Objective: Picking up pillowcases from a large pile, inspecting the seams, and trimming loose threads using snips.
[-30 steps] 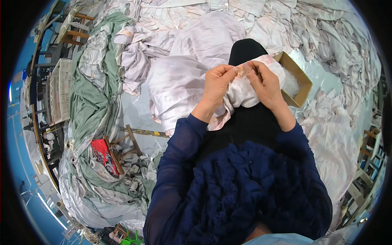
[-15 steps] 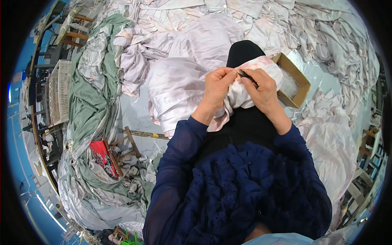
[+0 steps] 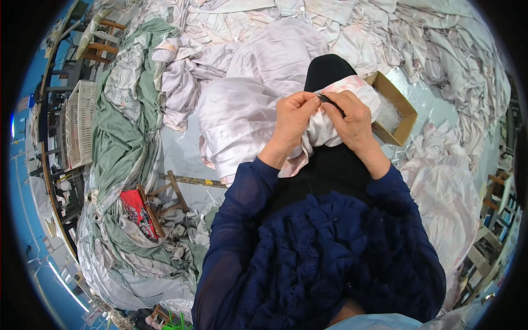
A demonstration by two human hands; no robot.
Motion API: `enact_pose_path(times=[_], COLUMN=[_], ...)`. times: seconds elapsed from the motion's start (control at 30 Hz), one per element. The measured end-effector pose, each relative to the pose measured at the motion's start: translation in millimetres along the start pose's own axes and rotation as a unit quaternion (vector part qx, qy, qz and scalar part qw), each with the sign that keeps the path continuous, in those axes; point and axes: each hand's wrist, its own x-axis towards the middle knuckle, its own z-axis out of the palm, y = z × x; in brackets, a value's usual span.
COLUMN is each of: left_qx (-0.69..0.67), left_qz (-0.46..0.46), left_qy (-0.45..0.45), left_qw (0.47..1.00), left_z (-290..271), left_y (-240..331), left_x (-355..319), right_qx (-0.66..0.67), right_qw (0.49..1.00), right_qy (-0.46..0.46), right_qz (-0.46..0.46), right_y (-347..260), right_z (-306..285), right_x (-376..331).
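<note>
A pale white-and-pink fabric (image 3: 323,128) lies across my lap, over my black-clad leg. My left hand (image 3: 291,117) pinches a bit of its edge between thumb and fingertips. Small black thread snips (image 3: 334,104) sit in my closed right hand (image 3: 353,119), with their tip at my left fingertips. My fingers cover most of the snips and the spot where they meet the cloth. Both hands are nearly touching.
An open cardboard box (image 3: 408,122) with clear plastic inside stands right of my leg. Heaps of pale cloth (image 3: 264,49) spread ahead, and green cloth (image 3: 118,143) piles on the left. Left are a wooden stool (image 3: 177,190) and a white plastic crate (image 3: 80,124).
My right hand has shifted slightly left, and the snips' tip has come closer to my left fingertips. Their blades, spread earlier, now look closed together.
</note>
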Motion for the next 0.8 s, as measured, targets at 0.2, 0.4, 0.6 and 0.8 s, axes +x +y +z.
enact_pose_path(times=[0.2, 0.4, 0.6, 0.8], left_qx=[-0.002, -0.021, -0.016, 0.006], left_qz=[0.000, -0.007, -0.010, 0.005], left_qy=[-0.006, -0.022, -0.020, -0.034], left_qw=[1.000, 1.000, 1.000, 0.999], left_z=[-0.5, -2.7, -2.5, -1.6], left_y=[-1.1, -2.0, -2.8, -0.1], left_x=[0.6, 2.1, 1.2, 2.8], right_qx=[-0.003, 0.000, -0.002, 0.049], right_qw=[1.000, 1.000, 1.000, 0.998], right_qy=[-0.003, -0.001, -0.005, 0.029], right_qz=[0.003, 0.002, 0.005, 0.013], right_y=[0.7, 1.9, 3.2, 8.5], right_z=[0.0, 1.1, 0.8, 2.5], right_x=[0.4, 0.6, -0.9, 0.7])
